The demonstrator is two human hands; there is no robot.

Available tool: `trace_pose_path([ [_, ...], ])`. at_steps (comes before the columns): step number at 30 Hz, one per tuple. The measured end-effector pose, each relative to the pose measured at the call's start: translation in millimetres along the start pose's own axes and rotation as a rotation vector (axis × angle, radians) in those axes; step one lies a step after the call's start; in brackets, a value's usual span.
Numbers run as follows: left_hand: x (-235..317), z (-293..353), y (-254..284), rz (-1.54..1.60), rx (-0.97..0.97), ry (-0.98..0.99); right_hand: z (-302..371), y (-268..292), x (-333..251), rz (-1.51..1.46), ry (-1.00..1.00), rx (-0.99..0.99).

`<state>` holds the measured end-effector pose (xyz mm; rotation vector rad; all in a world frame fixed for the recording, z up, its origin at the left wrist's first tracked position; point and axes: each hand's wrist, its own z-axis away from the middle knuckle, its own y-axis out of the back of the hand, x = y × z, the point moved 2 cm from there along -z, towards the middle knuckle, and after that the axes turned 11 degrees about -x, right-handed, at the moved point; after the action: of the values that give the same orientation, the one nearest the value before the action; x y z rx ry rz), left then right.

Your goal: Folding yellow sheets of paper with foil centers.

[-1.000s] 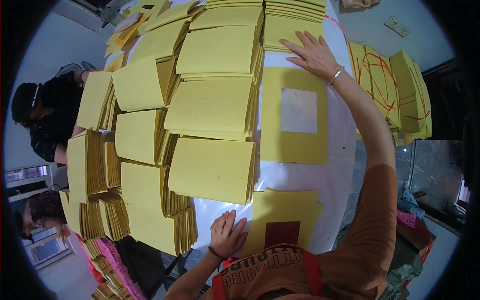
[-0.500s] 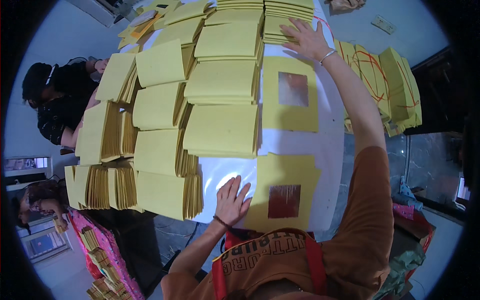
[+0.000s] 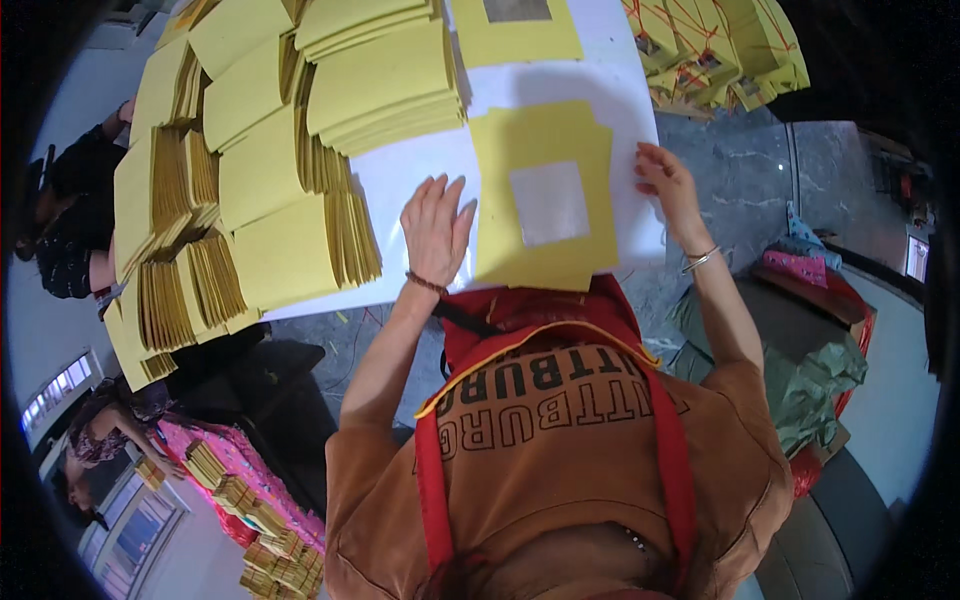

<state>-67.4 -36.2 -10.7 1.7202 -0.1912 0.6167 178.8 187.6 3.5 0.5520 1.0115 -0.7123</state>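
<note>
A yellow paper sheet (image 3: 545, 130) with uneven, stepped edges lies flat near the table's front edge, a greyish shiny square patch (image 3: 550, 203) in its middle. My left hand (image 3: 435, 230) rests palm down on the white table just left of the sheet, fingers stretched out and nothing in them. To the right of the sheet, at the table's right edge, my right hand (image 3: 672, 195) hovers empty with loosely bent, parted fingers. Farther back, a second yellow sheet (image 3: 520, 45) with a similar patch is partly cut off by the frame.
Stacks of folded yellow paper (image 3: 380, 80) cover the table's left side. Tied yellow bundles (image 3: 720, 60) stand beyond the right edge. Co-workers (image 3: 75, 220) sit at the left. A pink-covered surface (image 3: 230, 455) with small yellow bundles is at lower left.
My right hand has come back from the far stack to the near sheet's right side. My left hand stays beside that sheet. The view has tilted toward my body.
</note>
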Motion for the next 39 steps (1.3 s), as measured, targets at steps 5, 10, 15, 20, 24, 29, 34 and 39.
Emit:
trace_pose_path([
  [5, 30.0, -12.3, 11.8, -0.015, -0.128, 0.048, 46.5, -28.5, 23.0, -0.073, -0.060, -0.024],
  [10, 49.5, -12.9, -8.4, -0.004, -0.099, 0.038, 61.6, -55.9, 21.3, 0.260, 0.127, -0.106],
  [15, 58.3, -11.3, -12.4, -0.066, -0.090, 0.050, 70.3, -56.6, 37.2, 0.229, 0.158, -0.086],
  [20, 62.4, -6.5, -21.6, -0.022, -0.050, 0.122, 96.2, -69.8, 17.6, -0.367, -0.052, -0.165],
  [24, 69.1, -7.1, -26.3, -0.006, -0.074, 0.105, 103.2, -69.3, 32.1, -0.575, -0.088, -0.129],
  [29, 72.1, -9.4, -26.0, 0.006, -0.124, 0.067, 109.8, -64.4, 42.4, -0.584, -0.034, -0.160],
  [34, 78.1, -7.7, -25.4, 0.058, -0.125, 0.061, 145.1, -71.1, 59.9, -0.488, -0.276, 0.034],
  [39, 93.9, -1.2, -33.4, 0.051, -0.163, -0.047, 141.1, -69.0, 69.5, -0.780, -0.263, -0.058],
])
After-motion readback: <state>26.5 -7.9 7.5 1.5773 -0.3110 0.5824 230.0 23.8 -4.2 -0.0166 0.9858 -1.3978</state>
